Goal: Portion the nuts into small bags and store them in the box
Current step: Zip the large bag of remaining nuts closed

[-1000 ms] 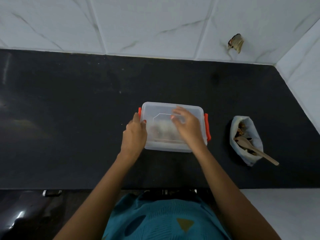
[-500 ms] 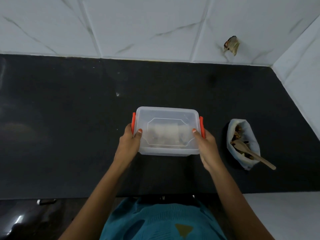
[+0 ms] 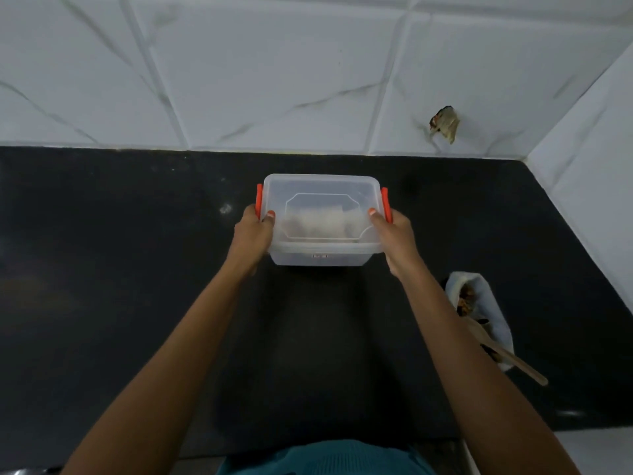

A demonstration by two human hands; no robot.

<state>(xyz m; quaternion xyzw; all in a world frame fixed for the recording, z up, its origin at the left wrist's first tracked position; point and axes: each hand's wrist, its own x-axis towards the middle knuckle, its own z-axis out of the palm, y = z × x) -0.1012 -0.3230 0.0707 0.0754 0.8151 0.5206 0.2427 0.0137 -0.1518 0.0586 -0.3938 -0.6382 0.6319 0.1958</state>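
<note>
We have a single view, worn on the head, looking forward and steeply down over a black stone counter [image 3: 120,269]. It sits close: both forearms [image 3: 191,337] run up from six o'clock to a clear plastic lidded box with orange side clips [image 3: 322,200] near centre. White marble-veined wall tiles [image 3: 274,80] fill twelve o'clock, and a white bag of nuts [image 3: 493,310] lies at four o'clock.

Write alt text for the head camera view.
A left hand and a right hand grip the sides of a lidded clear plastic box with orange clips over a black countertop. A white bag of nuts holding a wooden spoon lies to its right.
</note>
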